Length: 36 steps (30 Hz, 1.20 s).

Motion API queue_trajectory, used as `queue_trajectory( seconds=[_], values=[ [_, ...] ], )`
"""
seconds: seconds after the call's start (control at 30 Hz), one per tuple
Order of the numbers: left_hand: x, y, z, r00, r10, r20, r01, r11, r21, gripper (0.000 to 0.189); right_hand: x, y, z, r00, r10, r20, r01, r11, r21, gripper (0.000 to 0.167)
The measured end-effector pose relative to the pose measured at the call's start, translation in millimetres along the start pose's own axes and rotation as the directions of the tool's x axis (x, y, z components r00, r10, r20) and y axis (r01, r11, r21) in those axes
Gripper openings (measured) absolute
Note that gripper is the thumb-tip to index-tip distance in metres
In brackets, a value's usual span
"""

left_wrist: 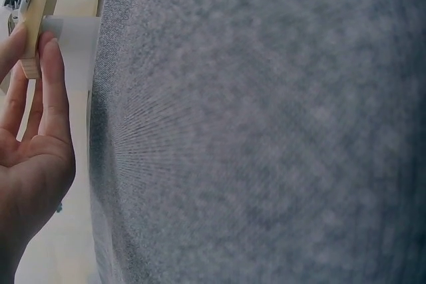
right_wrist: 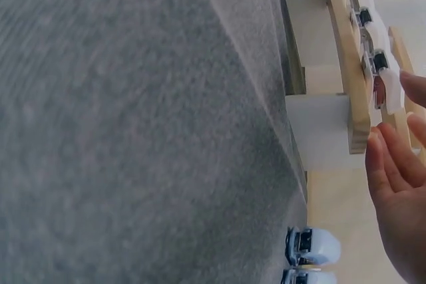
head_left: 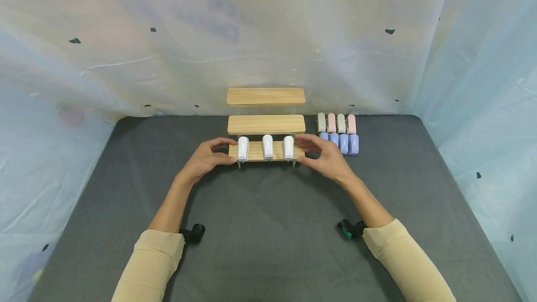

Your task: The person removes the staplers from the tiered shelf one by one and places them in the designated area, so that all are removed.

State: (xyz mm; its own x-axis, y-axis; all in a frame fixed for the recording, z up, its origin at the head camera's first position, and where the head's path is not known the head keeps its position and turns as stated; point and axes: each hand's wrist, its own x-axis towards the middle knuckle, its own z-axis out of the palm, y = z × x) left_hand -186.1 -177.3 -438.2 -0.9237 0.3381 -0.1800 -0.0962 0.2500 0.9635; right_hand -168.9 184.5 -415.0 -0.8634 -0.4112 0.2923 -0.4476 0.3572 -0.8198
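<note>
A tiered display stand has a low wooden front board [head_left: 256, 151] and two boards behind it. Three small white staplers stand in a row on the front board: a left one [head_left: 243, 148], a middle one [head_left: 267, 147] and a right one [head_left: 288, 147]. My left hand [head_left: 206, 156] pinches the board's left end between thumb and fingers, plain in the left wrist view. At the opposite end, my right hand [head_left: 328, 157] grips the board, its fingertips close to the right white stapler [right_wrist: 393, 88]. Part of that grip is cut off in the right wrist view.
Right of the stand, green and pink staplers [head_left: 340, 123] form a back row, with blue staplers [head_left: 354, 145] in front. Behind the front board rise the middle board [head_left: 266, 125] and top board [head_left: 266, 96]. A dark grey cloth [head_left: 268, 227] covers the table; pale curtains hang around it.
</note>
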Motion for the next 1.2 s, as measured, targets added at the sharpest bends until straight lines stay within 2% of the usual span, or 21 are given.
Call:
queue_trajectory(
  seconds=[0.3,0.6,1.2],
  values=[
    [-0.4,0.1,0.5,1.0,-0.003,0.0,0.003,1.0,-0.003,0.057,3.0,0,7,0.999,0.047,-0.022,-0.049,0.992,-0.119,0.061],
    [-2.0,1.1,1.2,1.0,0.001,0.002,-0.001,1.0,-0.005,0.056,6.4,-5,15,0.996,0.081,-0.033,-0.085,0.982,-0.169,0.063],
    [-1.6,1.5,1.0,1.0,0.005,0.002,-0.005,1.0,-0.006,0.056,7.0,-1,18,0.996,0.069,-0.063,-0.079,0.982,-0.169,0.061]
  ],
)
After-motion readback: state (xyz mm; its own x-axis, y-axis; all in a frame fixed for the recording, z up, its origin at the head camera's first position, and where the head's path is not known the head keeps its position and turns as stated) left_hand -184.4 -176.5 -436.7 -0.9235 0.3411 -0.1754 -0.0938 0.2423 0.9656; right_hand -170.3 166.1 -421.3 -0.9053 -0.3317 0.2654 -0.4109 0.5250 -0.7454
